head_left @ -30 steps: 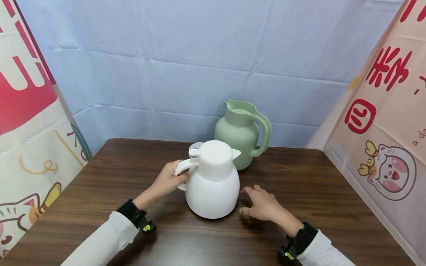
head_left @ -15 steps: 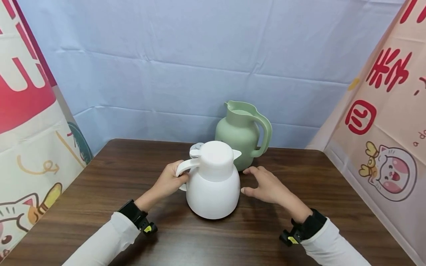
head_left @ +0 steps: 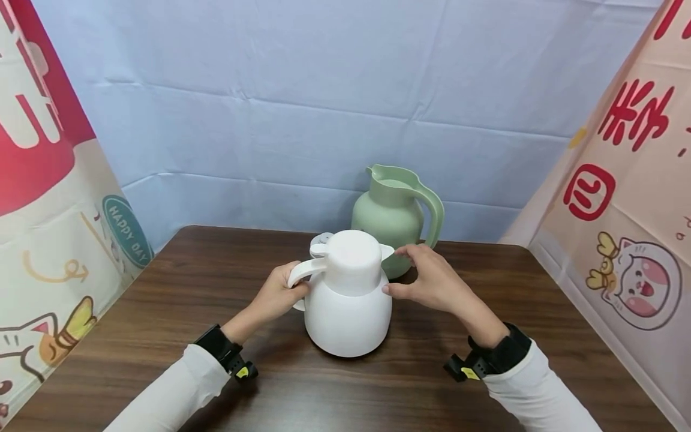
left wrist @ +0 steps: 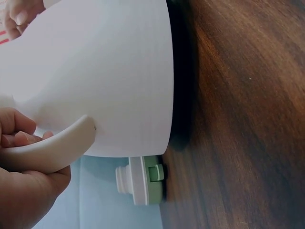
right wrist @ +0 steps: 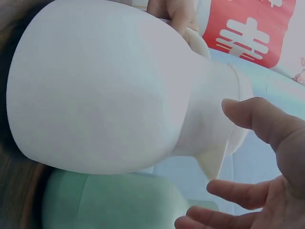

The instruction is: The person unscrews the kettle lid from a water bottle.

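Left hand (head_left: 275, 293): fingers clamp the handle (left wrist: 52, 153) of the white, bulbous plastic jug (head_left: 348, 321). Right hand (head_left: 432, 277): fingers stand apart near the spout (right wrist: 212, 161).

Blue cloth (head_left: 324, 108) behind brown table (head_left: 540, 300)

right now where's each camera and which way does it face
Head: on the head, facing forward and down at the white jug, green jug and table; sleeves, left grip and right grip show.
Left wrist: on that wrist, facing the white jug's handle and a green-and-white piece; left grip shows, with right grip at upper left.
Right wrist: on that wrist, facing the white jug's side and spout; right grip shows, with left grip at top.
Both wrist views share the white jug.
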Available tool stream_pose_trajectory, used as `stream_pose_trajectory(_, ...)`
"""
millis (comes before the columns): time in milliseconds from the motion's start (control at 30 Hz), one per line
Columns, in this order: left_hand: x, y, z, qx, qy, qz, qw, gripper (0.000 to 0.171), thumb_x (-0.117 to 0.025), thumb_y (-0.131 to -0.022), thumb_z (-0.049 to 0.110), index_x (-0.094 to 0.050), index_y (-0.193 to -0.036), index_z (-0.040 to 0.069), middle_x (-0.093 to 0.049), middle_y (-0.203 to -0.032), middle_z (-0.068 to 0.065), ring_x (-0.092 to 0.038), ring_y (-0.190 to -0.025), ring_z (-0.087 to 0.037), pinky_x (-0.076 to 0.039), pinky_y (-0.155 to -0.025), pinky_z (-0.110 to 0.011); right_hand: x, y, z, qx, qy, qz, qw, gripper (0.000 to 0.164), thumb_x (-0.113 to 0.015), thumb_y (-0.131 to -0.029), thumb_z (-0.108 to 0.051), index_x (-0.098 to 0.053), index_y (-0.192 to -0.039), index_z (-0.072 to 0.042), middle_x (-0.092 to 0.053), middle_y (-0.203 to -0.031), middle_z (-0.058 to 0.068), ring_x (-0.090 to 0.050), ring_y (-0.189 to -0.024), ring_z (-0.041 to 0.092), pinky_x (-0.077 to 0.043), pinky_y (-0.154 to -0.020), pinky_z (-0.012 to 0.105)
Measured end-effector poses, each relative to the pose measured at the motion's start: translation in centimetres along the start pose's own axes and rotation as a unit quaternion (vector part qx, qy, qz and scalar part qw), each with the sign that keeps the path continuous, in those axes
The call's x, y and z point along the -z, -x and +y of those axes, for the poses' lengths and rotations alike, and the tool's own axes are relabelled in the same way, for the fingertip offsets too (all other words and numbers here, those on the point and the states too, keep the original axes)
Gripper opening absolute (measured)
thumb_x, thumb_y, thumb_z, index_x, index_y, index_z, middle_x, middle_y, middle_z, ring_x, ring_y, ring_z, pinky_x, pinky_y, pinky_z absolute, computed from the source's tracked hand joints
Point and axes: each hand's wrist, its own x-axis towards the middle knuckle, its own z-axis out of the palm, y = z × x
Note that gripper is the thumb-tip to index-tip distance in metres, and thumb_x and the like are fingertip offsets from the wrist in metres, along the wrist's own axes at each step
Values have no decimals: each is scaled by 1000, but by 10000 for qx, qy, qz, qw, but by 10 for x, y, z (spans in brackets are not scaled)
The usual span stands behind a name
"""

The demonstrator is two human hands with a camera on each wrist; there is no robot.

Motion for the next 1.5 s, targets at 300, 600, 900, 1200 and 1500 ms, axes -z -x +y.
stream_pose_trajectory(300,-1,0,2,51,47,20,10000,12,-52,-85,-7,-56,-90,3,-43,-75,-15,-49,-74,-22,-47,-63,-55,7,-10,-14,190,-116,-20,9997,76,-77,-73,-37,-44,-134,-4,-46,-128,18,-45,-113,33,-40,-85,49)
stream_pose_trajectory(600,0,0,-3,-40,-17,92,9999,20,-51,-85,-7,-61,-98,4,-50,-79,-14,-52,-75,-22,-49,-63,-53,9,-28,-39,492,-252,-88,9984,81,-78,-72,-36,-41,-136,-4,-45,-131,17,-41,-118,30,-37,-90,48)
stream_pose_trajectory(900,-2,4,19,128,35,-1,9999,18,-50,-87,-11,-60,-98,-1,-49,-79,-19,-51,-75,-24,-47,-66,-56,12,-46,-49,600,-148,-520,9967,86,-80,-70,-36,-40,-139,-7,-47,-128,14,-41,-115,28,-39,-88,46)
stream_pose_trajectory(1200,-1,-2,2,6,-172,71,9998,11,-53,-86,-9,-56,-86,2,-42,-66,-8,-43,-60,-17,-45,-57,-37,12,-63,-71,282,316,-1093,9931,90,-78,-70,-38,-33,-145,-14,-44,-127,16,-44,-110,24,-41,-86,42)
stream_pose_trajectory(1500,0,-2,-2,-195,-176,115,9996,10,-55,-86,-7,-53,-82,3,-35,-57,-1,-30,-50,-12,-34,-52,-27,4,-73,-82,170,1062,-1226,9866,71,-74,-73,-44,-52,-131,-10,-53,-119,10,-47,-106,27,-41,-84,39)
